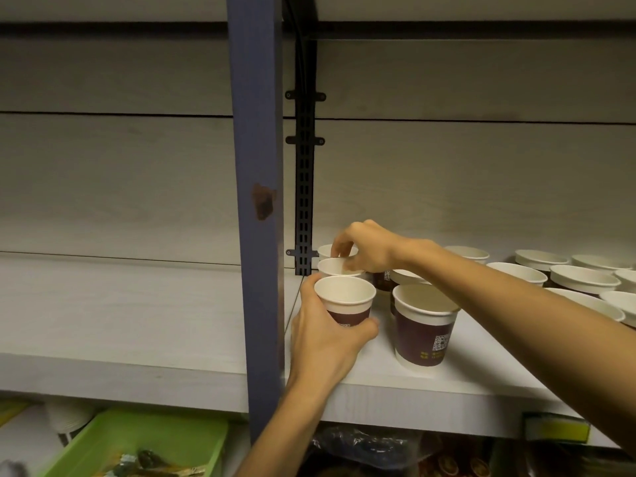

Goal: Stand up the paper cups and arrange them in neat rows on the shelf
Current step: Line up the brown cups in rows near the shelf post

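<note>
While the left hand (325, 333) grips a brown-banded paper cup (346, 301) upright on the pale shelf (172, 339), just right of the blue post (258, 201), its fingers and thumb wrap round the cup's wall. Farther back from the post, the right hand (368, 247) pinches the rim of a second cup (335, 267) with curled fingers (339, 247). Right of the post, another upright cup (425, 328) stands near the shelf edge, with more cups (581, 282) ranged behind it.
</note>
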`<state>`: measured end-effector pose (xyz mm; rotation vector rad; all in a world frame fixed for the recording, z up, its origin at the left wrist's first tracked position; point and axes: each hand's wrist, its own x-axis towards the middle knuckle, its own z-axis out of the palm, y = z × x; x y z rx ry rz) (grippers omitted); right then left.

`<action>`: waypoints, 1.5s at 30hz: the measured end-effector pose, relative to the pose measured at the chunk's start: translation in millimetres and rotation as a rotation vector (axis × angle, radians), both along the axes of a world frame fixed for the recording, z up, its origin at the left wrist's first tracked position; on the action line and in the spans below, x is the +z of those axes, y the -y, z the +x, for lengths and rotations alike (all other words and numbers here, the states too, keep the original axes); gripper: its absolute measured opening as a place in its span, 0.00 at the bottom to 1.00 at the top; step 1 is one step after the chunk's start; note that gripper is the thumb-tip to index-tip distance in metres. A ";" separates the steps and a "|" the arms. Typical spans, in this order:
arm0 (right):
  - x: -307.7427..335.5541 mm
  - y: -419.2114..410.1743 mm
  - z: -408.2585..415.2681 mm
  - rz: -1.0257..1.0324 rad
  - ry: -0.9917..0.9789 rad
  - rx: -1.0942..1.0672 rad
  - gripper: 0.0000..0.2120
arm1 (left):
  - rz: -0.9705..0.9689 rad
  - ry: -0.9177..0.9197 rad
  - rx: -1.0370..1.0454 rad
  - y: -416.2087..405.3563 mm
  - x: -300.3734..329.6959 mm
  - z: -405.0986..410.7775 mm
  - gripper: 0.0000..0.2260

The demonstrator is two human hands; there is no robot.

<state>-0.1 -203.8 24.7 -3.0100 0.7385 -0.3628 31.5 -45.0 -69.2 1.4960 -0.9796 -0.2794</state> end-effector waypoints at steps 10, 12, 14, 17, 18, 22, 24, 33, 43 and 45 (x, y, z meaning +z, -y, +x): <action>-0.9 -0.8 -2.7 -0.030 0.037 0.049 0.10 | 0.056 0.003 0.021 0.2 2.1 0.3 0.36; -0.7 -0.8 -2.9 -0.037 0.031 0.054 0.11 | 0.053 0.001 0.024 0.4 2.1 0.0 0.36; 1.1 -0.4 -4.2 -0.051 0.032 0.048 0.12 | 0.050 -0.003 0.025 0.5 2.5 -0.7 0.37; 7.4 0.8 -12.9 -0.042 0.092 0.018 0.15 | 0.003 -0.006 0.021 0.3 2.1 -1.3 0.41; 10.4 1.2 -18.7 -0.030 0.133 0.003 0.16 | -0.016 0.007 0.023 -0.2 2.4 -2.0 0.43; 20.3 -0.6 -55.1 -0.027 0.347 -0.073 0.15 | -0.081 0.070 0.104 -4.2 7.1 -8.2 0.44; 19.3 -3.0 -76.2 -0.024 0.478 -0.112 0.13 | -0.133 0.121 0.167 -6.9 9.1 -11.4 0.40; -4.3 11.2 -120.1 0.087 0.450 -0.257 0.09 | -0.278 0.495 0.094 -12.1 12.6 -56.5 0.25; -12.5 32.2 -105.9 0.328 0.410 -0.376 0.05 | -0.169 0.579 0.064 16.3 -0.2 -79.6 0.35; -13.4 38.2 -102.8 0.326 0.404 -0.359 0.05 | -0.153 0.584 0.064 20.7 -0.5 -80.7 0.35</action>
